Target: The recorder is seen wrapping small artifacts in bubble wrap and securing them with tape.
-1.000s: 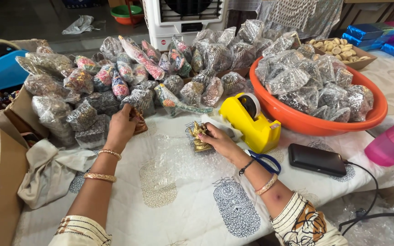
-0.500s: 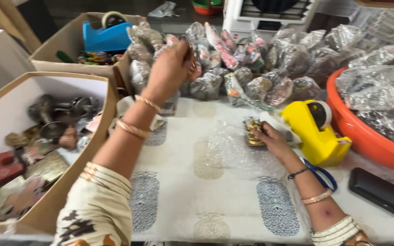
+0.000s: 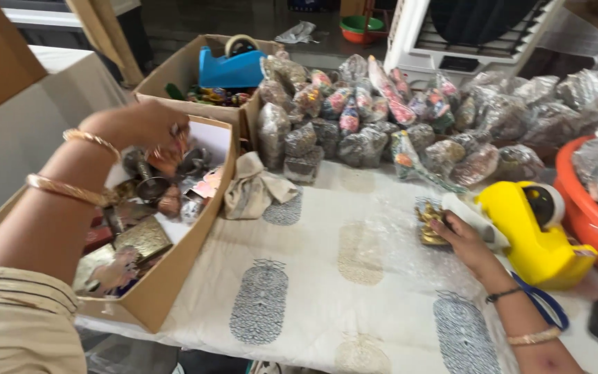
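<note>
My left grip (image 3: 148,131) hangs over the open cardboard box (image 3: 174,263), fingers drawn together; motion blur hides whether anything is pinched, so I cannot tell. Directly below it lie metal pieces, among them a small goblet (image 3: 148,181). My right grip (image 3: 466,239) rests on the tabletop (image 3: 327,305), fingers pressed down on a small golden figurine (image 3: 429,223) lying on a sheet of bubble wrap (image 3: 389,249). Just right of that grip stands a yellow tape dispenser (image 3: 531,232); beyond that, an orange tub (image 3: 593,228). Ahead of both grips sits a heap of wrapped packets (image 3: 382,125). A cloth pouch (image 3: 254,190) lies between box and heap.
</note>
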